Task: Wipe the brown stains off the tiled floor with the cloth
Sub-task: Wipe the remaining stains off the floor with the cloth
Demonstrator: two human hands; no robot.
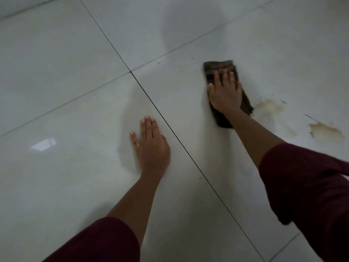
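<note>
A dark brown folded cloth (220, 67) lies flat on the white tiled floor (75, 72). My right hand (225, 91) presses down on it, palm flat and fingers spread, covering its middle. Right of the cloth a pale brown stain (269, 107) marks the tile, and a second brown stain (325, 132) lies further right. My left hand (152, 146) rests flat on the floor to the left of a dark grout line, fingers together, holding nothing.
Dark grout lines (170, 123) cross the glossy tiles and meet near the middle. A bright window reflection (44, 144) shows on the left tile. Small dark specks dot the floor near the cloth. Both forearms wear maroon sleeves.
</note>
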